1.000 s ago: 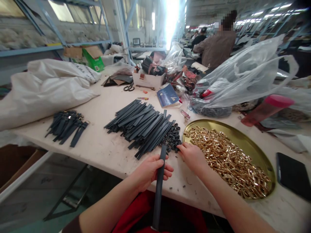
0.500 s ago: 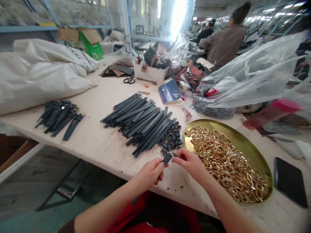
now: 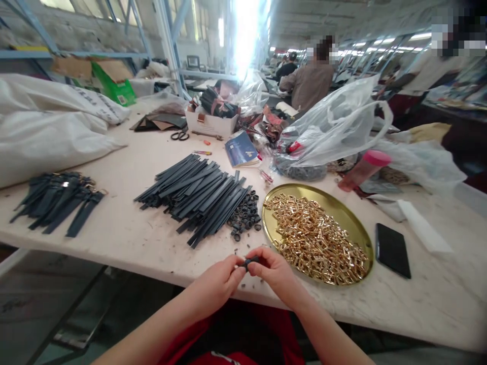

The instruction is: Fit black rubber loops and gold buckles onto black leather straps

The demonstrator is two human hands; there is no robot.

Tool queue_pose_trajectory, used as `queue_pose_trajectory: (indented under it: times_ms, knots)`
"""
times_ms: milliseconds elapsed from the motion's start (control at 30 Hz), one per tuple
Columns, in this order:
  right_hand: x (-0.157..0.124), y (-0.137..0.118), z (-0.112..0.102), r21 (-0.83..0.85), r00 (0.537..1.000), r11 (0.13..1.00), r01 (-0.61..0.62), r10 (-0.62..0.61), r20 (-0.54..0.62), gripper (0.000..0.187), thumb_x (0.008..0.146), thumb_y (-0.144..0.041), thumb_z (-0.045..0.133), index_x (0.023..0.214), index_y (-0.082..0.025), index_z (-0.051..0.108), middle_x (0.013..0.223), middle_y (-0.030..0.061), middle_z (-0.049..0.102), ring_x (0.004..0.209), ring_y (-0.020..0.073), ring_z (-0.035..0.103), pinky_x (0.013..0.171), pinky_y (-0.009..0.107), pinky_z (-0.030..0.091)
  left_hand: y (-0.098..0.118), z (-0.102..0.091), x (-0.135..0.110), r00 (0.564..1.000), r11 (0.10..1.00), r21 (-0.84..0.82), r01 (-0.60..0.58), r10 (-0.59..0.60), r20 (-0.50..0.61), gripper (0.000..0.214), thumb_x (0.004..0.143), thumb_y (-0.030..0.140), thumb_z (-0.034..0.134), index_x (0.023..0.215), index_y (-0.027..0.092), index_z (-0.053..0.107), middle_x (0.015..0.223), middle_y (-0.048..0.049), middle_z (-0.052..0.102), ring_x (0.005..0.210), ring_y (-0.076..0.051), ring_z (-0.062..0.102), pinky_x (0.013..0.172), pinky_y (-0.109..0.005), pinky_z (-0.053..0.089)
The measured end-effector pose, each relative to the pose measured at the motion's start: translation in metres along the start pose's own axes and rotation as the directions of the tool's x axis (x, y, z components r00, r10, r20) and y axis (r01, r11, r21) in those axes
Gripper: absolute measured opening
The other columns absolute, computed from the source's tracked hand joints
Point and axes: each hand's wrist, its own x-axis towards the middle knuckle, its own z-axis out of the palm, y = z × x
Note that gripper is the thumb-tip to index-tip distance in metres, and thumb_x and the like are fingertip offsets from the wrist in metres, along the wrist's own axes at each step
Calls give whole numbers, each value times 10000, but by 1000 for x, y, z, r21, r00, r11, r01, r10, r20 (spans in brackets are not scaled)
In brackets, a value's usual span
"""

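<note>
My left hand and my right hand meet at the table's near edge, both pinched on the tip of a dark strap; the rest of the strap is hidden behind my hands. Just beyond them lies a pile of small black loops, and left of that a heap of long dark straps. A round gold tray full of gold buckles sits to the right of my right hand.
A bundle of finished dark straps lies at the far left beside white sacks. A black phone, a pink bottle, a clear plastic bag, a blue booklet and scissors are on the table. People work behind.
My right hand left the loop pile and came to the strap's tip; both hands drew together and closer to me. The strap slid down until only its tip shows. The view shifted right.
</note>
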Motion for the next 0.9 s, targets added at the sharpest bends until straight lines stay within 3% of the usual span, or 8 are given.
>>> queue_pose_trajectory:
  times_ms: [133,267,333,400,500,733,800,900]
  knots:
    - [-7,3,10,-3,1000,1000,16,-16,-10,254,672,-323,672,844,-179,553,636,-46,524,593,105,487,574,239,386,1,9,-3,998,981,-193,26,-37,-51,445,851,417,343,1198,144,394,531,61,424,517,-126,415,529,-223,310]
    - [-3,-3,-4,-233,991,964,130,-136,-8,259,759,-349,589,950,-189,518,722,-15,570,649,128,535,592,247,413,-4,12,2,996,959,-282,-10,-15,-88,345,832,433,367,972,152,511,515,63,375,483,-105,352,475,-214,264]
    - [8,-12,-24,-664,964,734,145,-257,-73,160,836,-311,478,889,-180,554,783,26,599,711,149,559,628,262,411,-7,11,7,995,949,-315,15,-44,-84,322,832,428,340,844,152,506,483,76,320,447,-92,293,435,-209,218]
    - [23,-20,-44,-974,936,225,-26,-338,-103,180,846,-228,441,780,-159,594,807,78,616,764,188,572,666,300,395,-10,11,11,993,931,-360,54,-89,-80,305,831,409,310,784,158,477,448,93,260,411,-84,237,407,-207,175]
    - [46,-25,-63,-992,934,-1,-129,-337,-121,180,775,-71,460,695,-100,618,753,152,629,736,236,590,644,334,373,-14,14,16,992,910,-408,71,-106,-62,285,824,395,295,776,163,454,423,107,233,382,-78,210,393,-204,156]
    - [52,-31,-66,-999,953,-9,-47,-301,-42,127,740,-91,482,693,-133,592,737,97,625,706,194,579,632,295,375,-19,7,20,996,948,-319,25,-51,-75,313,846,411,321,786,159,497,462,74,353,430,-91,323,441,-206,251]
    - [42,-36,-58,-977,961,204,61,-278,2,103,765,-150,466,723,-166,559,741,45,605,695,161,558,624,265,388,-16,1,24,988,969,-245,-31,-7,-154,297,835,418,379,810,162,526,554,44,451,526,-105,407,508,-209,302]
    - [31,-37,-39,-743,985,651,155,-162,63,90,790,-207,446,738,-191,517,658,-13,554,614,127,514,552,229,385,-10,-6,33,969,983,-155,-94,55,-240,254,797,401,472,870,172,554,737,8,567,683,-134,484,609,-216,337]
